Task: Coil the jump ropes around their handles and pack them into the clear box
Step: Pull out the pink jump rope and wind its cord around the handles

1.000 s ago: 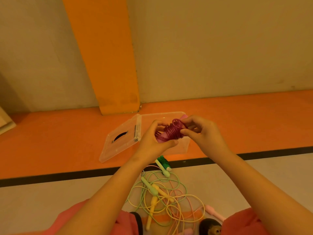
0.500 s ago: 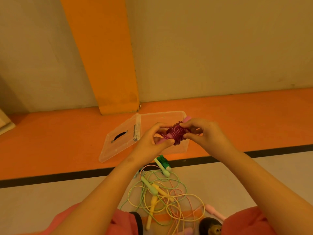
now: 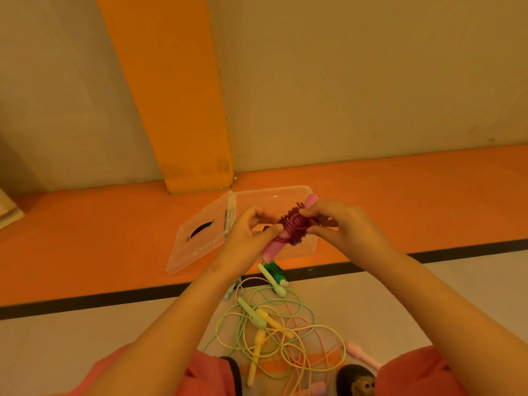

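A pink-handled jump rope [image 3: 294,228] with dark magenta cord wound around its handles is held in the air above the clear box [image 3: 274,195]. My left hand [image 3: 248,235] grips the lower handle end. My right hand [image 3: 340,224] pinches the coil near the upper handle end. The clear box sits open on the orange floor, its lid [image 3: 200,235] hinged flat to the left. A green rope [image 3: 275,271] wound on its handles lies just in front of the box. Loose green, yellow and pink ropes [image 3: 274,324] lie tangled on the floor between my knees.
An orange pillar [image 3: 183,110] rises against the beige wall behind the box. A black stripe [image 3: 85,301] divides the orange floor from the pale floor. My knees in pink clothing [image 3: 211,372] frame the tangle. A small dark round object [image 3: 357,381] sits at the bottom right.
The wound rope has turned in my hands so both pink handle ends now show, and my right hand's fingers have shifted on the coil. The box and loose ropes have not moved.
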Demonstrator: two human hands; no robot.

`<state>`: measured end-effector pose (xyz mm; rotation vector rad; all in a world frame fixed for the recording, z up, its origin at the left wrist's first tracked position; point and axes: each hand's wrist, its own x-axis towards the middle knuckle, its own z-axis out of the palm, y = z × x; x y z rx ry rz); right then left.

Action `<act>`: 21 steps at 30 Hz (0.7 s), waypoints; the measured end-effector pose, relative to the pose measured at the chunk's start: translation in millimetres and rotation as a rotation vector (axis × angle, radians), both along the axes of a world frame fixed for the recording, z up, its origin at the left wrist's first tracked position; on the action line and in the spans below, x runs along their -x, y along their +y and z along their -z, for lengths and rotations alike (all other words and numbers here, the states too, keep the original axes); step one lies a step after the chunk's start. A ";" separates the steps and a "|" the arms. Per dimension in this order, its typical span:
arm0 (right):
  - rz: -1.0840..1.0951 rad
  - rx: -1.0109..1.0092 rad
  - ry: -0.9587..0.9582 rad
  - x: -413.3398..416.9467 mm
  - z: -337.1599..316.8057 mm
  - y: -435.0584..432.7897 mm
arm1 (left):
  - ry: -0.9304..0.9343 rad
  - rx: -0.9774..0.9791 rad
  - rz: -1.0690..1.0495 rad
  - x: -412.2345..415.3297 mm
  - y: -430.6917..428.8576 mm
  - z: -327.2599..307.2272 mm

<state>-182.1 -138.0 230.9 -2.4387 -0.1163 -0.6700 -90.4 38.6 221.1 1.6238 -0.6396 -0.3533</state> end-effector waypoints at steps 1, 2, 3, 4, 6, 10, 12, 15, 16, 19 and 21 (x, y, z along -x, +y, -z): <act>0.004 0.034 -0.006 -0.5 0.0 -0.2 | 0.000 -0.002 -0.011 0.5 -0.1 1.3; 0.004 0.066 -0.014 -0.7 -0.1 -0.3 | -0.005 -0.009 -0.017 0.9 -0.3 2.7; 0.006 0.096 -0.026 -1.0 0.1 -0.2 | -0.007 -0.008 -0.023 1.6 -0.5 3.3; 0.012 0.120 -0.039 -1.1 0.1 0.0 | -0.007 -0.002 -0.032 1.9 -0.7 3.5; 0.033 0.141 -0.057 -0.5 -1.0 1.9 | -0.018 0.019 -0.029 2.2 -0.7 2.9; 0.070 0.037 -0.058 1.0 -4.9 5.3 | -0.064 0.006 0.085 3.0 1.5 -3.5; 0.072 -0.031 -0.036 1.4 -5.5 5.7 | -0.069 -0.012 0.119 2.6 3.1 -5.0; 0.033 -0.191 -0.003 1.9 -6.7 6.0 | 0.019 0.004 0.180 4.8 4.8 -8.3; 0.016 -0.249 0.007 2.0 -7.4 6.1 | 0.050 0.019 0.207 7.2 4.7 -9.0; -0.009 -0.358 0.008 2.0 -9.9 6.9 | 0.111 0.047 0.236 17.4 2.7 -8.3; -0.029 -0.401 0.010 2.1 -11.7 8.2 | 0.147 0.063 0.199 22.5 -0.9 -4.9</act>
